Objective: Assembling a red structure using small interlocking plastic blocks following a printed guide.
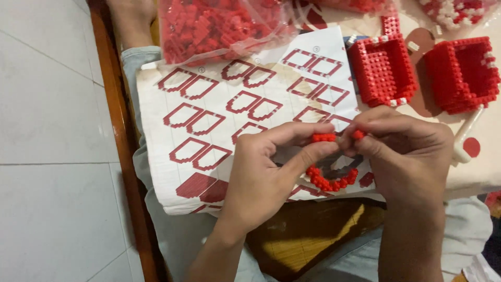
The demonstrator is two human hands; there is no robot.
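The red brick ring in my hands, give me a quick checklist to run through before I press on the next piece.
1. Ring held by both hands: ok. The left hand and right hand pinch the red brick ring at its top.
2. Ring closed: not ok, there is a gap at the top between the fingers.
3. Next piece ready: cannot tell, the fingers hide it.
4. Instruction sheet in view: ok, though the hands cover its lower right part.
5. Spare bricks near: ok, bag of red bricks lies on the sheet's top edge.
6. Finished red boxes out of the way: ok.
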